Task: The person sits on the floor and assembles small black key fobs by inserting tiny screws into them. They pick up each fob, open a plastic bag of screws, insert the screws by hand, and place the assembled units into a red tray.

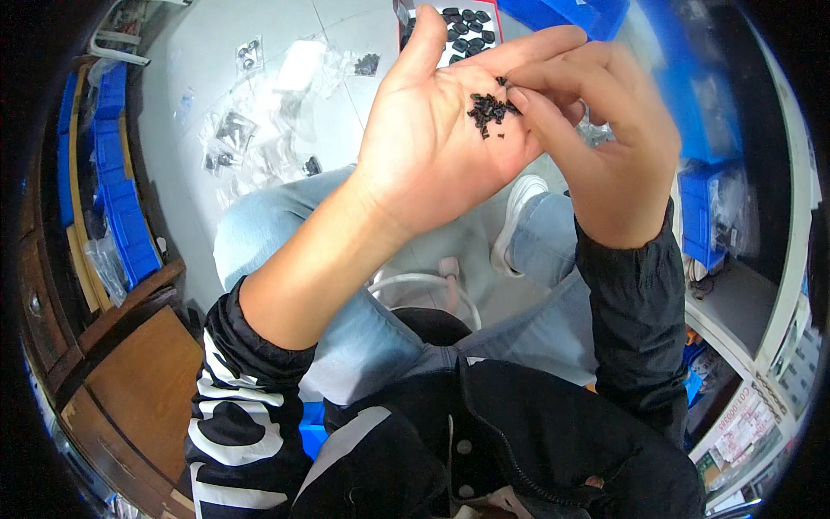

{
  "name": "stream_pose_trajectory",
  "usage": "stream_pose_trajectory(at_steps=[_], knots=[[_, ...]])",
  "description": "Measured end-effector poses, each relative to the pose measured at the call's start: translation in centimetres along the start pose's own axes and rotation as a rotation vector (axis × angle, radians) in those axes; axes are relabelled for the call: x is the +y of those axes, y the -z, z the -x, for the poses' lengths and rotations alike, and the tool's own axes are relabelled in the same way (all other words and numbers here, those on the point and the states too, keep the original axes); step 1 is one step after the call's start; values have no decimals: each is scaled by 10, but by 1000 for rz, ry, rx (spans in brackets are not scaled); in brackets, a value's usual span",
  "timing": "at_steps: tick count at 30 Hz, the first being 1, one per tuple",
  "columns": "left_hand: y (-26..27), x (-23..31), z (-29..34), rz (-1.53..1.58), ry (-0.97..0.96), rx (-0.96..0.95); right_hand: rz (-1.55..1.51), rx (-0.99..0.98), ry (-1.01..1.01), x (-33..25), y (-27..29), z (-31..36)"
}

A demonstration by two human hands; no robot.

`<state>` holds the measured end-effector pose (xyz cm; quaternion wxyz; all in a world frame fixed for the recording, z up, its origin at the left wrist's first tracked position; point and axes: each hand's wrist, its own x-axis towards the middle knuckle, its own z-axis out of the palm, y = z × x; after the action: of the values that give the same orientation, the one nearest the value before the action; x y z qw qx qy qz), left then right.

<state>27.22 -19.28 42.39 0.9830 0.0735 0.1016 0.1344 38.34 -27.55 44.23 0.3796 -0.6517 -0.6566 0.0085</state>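
My left hand [441, 130] lies palm up with its fingers stretched out. A small heap of tiny black screws [488, 114] rests loose on that palm, near the base of the fingers. From the right, my right hand [596, 121] reaches over it, thumb and index finger pinched together at the edge of the heap. One tiny black screw [501, 80] shows at those fingertips. The curled right fingers hide part of the left fingers.
Beyond my hands, a red-edged box [471, 35] holds several black pieces. Clear plastic bags [259, 130], some with black parts, lie on the floor to the left. Blue bins stand left [125, 221] and right [700, 216]. A white stool ring [424, 281] shows between my legs.
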Motion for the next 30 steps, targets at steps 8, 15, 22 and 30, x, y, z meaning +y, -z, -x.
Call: stream_pose_trajectory(at_steps=[8,15,22,30], knots=[[4,1,2,44,15,0,-12,0,-28,-3,-7,1],[19,3,-3,281,86,-324,27,24,15,-5,-9,0],[17,6,-5,180,44,-385,-114,19,-84,-4,-5,-1],[14,8,2,56,-88,-192,-166,-68,-67,-7,-5,4]])
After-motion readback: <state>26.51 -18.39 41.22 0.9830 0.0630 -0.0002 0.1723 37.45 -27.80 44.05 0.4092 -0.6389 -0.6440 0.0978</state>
